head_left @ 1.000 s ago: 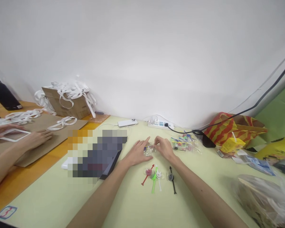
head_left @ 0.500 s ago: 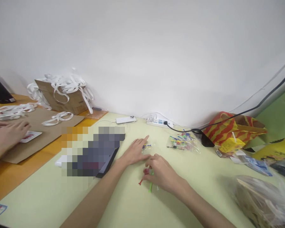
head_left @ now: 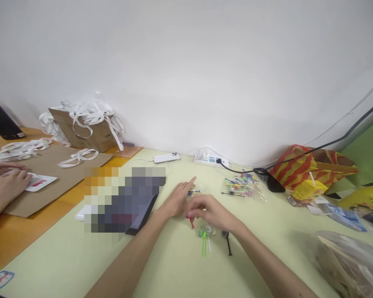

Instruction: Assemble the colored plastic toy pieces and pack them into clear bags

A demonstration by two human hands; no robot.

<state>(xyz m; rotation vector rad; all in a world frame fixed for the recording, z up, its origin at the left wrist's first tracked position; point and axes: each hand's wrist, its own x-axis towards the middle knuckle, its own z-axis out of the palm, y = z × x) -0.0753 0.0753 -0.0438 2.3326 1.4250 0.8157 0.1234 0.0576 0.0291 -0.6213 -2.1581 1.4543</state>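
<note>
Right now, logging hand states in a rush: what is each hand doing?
Left hand: open, flat on the table, beside a small clear packet.
Right hand: pinching a red stick.

Under my right hand (head_left: 209, 213) a small red plastic arrow-tipped pick (head_left: 191, 222) is pinched at my fingertips, its lower end poking out and slanting down toward the pale yellow-green tabletop (head_left: 174, 265). Just beside it lie three more: a bright green plastic pick (head_left: 203, 245), a thin white plastic pick (head_left: 209, 240) and a black plastic pick (head_left: 228, 243), each with a round clear suction cup at its top, stems pointing toward me. My left hand (head_left: 175, 200) rests flat on a small clear plastic bag holding a blue pick (head_left: 193, 192).
</note>
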